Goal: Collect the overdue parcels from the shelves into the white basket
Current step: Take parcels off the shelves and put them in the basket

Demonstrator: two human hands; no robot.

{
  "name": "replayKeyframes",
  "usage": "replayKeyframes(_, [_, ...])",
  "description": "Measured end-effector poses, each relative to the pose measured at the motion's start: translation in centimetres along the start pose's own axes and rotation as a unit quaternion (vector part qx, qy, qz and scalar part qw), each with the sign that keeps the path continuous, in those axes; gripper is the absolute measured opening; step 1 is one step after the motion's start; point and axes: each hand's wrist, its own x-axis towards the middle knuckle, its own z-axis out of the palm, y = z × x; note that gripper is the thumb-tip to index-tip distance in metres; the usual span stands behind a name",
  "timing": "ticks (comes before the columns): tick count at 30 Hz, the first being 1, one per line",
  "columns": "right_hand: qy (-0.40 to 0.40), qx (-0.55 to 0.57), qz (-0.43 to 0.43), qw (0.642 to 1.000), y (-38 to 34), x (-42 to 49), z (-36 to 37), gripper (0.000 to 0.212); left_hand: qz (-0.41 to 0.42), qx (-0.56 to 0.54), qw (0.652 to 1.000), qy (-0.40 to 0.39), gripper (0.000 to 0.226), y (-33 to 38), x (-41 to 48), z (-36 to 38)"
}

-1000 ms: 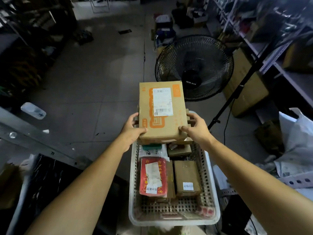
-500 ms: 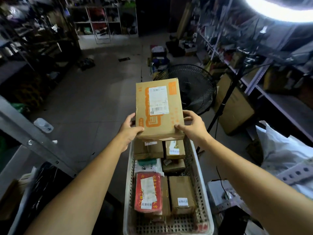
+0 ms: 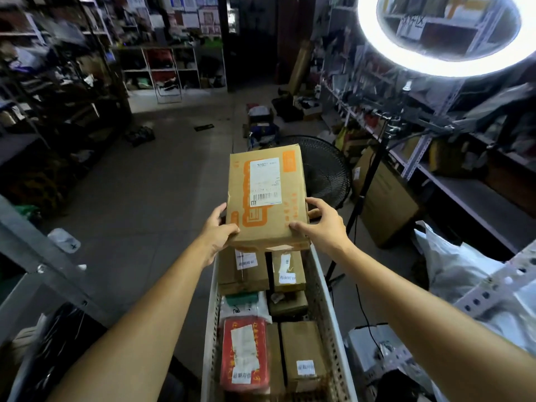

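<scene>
Open floor left of white basket; parcels fill basket bed; fan, light stand block right.

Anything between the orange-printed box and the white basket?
Nothing visible. The left hand and right hand hold the orange-printed box over the white basket, far end, where brown parcels already lie; it would likely rest on them.

Box held above the far end of the basket, left hand on its near-left corner, right hand on its near-right corner, smaller parcels in the basket beneath, fan on the floor behind the box, ring light high on the right, left shelves and right shelves flanking the aisle.
</scene>
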Motion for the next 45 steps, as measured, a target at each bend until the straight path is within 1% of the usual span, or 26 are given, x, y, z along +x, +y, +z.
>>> replayKeyframes(4, [0.005, 0.007, 0.000, 1.000, 0.0, 0.1, -0.3, 0.073, -0.002, -0.001, 1.000, -0.006, 0.077, 0.4, 0.2, 0.3])
replayKeyframes(7, [0.000, 0.024, 0.014, 1.000, 0.3, 0.7, -0.7, 0.072, 0.006, 0.012, 1.000, -0.007, 0.079, 0.7, 0.3, 0.4])
replayKeyframes(10, [-0.013, 0.069, 0.036, 0.997, 0.6, 1.3, -1.2, 0.069, 0.029, 0.040, 0.999, -0.001, 0.082, 1.4, 0.2, 0.5])
replayKeyframes(14, [-0.039, 0.140, 0.058, 0.988, 1.0, 2.1, -1.7, 0.063, 0.067, 0.083, 0.994, 0.019, 0.079, 2.7, -0.7, 0.9])
replayKeyframes(21, [-0.076, 0.213, 0.108, 0.968, 1.7, 2.8, -1.5, 0.060, 0.103, 0.146, 0.983, 0.041, 0.081, 4.0, -2.6, 1.5])
replayKeyframes(30, [-0.098, 0.230, 0.113, 0.962, 0.7, 1.5, 0.2, 0.057, 0.088, 0.187, 0.976, 0.063, 0.082, 3.5, -4.5, -0.8])
replayKeyframes(33, [-0.104, 0.221, 0.097, 0.965, 0.2, 0.9, 0.8, 0.058, 0.084, 0.173, 0.979, 0.068, 0.081, 2.7, -5.2, -1.7])
replayKeyframes(39, [-0.113, 0.153, 0.040, 0.981, -0.8, -0.6, 1.9, 0.061, 0.059, 0.076, 0.991, 0.090, 0.078, 0.8, -8.1, -2.9])
replayKeyframes(42, [-0.146, 0.147, 0.031, 0.978, -1.3, -1.9, 2.2, 0.061, 0.046, 0.057, 0.990, 0.120, 0.077, -0.3, -11.0, -2.9])
replayKeyframes(45, [-0.188, 0.142, 0.011, 0.972, -1.8, -4.0, 2.5, 0.058, 0.038, 0.049, 0.984, 0.169, 0.078, -1.3, -15.0, -2.8])
